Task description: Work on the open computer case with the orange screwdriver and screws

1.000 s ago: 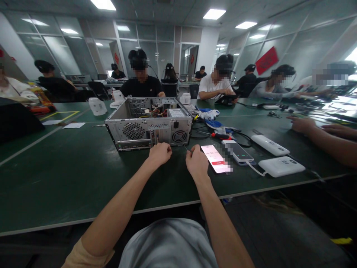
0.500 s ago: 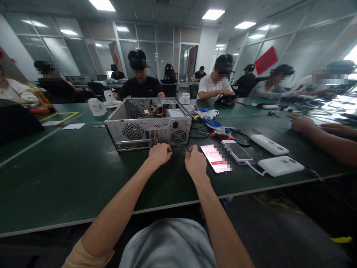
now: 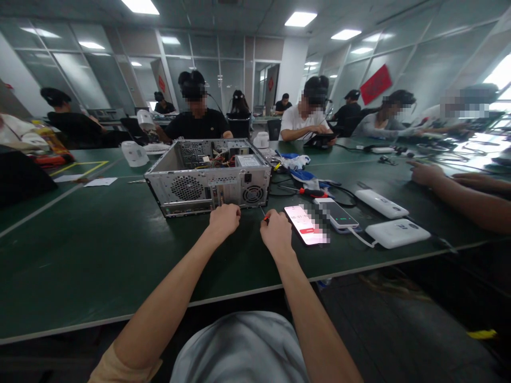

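- White device [image 3: 146, 119] on the far left, beside a co-worker [image 3: 197, 125] in black, is higher and further left than in the earlier frame; a red patch of the slim screwdriver [image 3: 266, 218] now shows at the right hand [image 3: 276, 232], while the computer case [image 3: 205, 178] stays put.
- That case lies open-topped on the green tabletop [image 3: 99, 255], just left of centre, its vented rear panel toward the near side, wiring visible inside.
- For good work here, I judge the shaft should sit square to whatever it meets low on the panel's right part, with steady pressure and small turns; leaning on it could slip the tip or push the case away. Whether the tip touches metal is too small to tell.
- Right hand: fingers closed around what looks like the tool's grip, its thin shaft pointing far and slightly left toward the case's lower edge.
- Left hand [image 3: 225, 221]: fingers curled, at the panel's bottom edge below the slot brackets; I cannot tell whether it pinches something or merely braces there.
- Both hands are apart from each other. Just right of the right one lies a lit phone [image 3: 299, 221]; beyond it, a red-and-black screwdriver [image 3: 313, 193].
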`<state>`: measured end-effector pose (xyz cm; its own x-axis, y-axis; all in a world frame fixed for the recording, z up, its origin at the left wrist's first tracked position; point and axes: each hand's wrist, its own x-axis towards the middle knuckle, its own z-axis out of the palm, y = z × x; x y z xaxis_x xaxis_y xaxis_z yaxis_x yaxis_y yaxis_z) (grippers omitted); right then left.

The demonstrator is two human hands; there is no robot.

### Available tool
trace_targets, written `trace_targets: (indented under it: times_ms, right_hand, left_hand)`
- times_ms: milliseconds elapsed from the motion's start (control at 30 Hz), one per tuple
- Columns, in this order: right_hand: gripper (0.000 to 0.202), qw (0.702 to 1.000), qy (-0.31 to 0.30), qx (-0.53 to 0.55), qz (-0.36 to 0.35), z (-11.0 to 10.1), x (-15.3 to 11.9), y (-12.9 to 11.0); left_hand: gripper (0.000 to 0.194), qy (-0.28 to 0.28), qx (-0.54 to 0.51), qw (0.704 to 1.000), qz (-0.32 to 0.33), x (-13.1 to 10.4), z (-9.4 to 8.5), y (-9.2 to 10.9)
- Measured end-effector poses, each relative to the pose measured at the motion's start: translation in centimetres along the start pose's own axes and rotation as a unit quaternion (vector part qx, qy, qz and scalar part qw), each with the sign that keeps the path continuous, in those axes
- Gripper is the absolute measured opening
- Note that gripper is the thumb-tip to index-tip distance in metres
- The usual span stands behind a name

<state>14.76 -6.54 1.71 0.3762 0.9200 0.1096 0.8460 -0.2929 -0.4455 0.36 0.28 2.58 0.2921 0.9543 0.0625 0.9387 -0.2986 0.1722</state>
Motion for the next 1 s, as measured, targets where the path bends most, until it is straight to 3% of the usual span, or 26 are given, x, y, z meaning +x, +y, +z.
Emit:
trace_targets:
  times_ms: [267,600,1000]
  right_hand:
    - [0.031,1.000,-0.010,-0.015,-0.003,-0.10,-0.06,-0.22]
    - [0.028,1.000,0.012,-0.013,0.001,0.29,-0.49,-0.73]
    - [0.025,1.000,0.016,-0.009,0.016,0.50,-0.68,-0.89]
  left_hand:
    - [0.025,0.021,0.000,0.999,-0.030,-0.14,0.15,-0.03]
    - [0.024,-0.006,-0.038,0.999,0.007,-0.03,0.67,0.19]
    - [0.025,0.001,-0.040,0.999,0.010,-0.04,0.75,0.24]
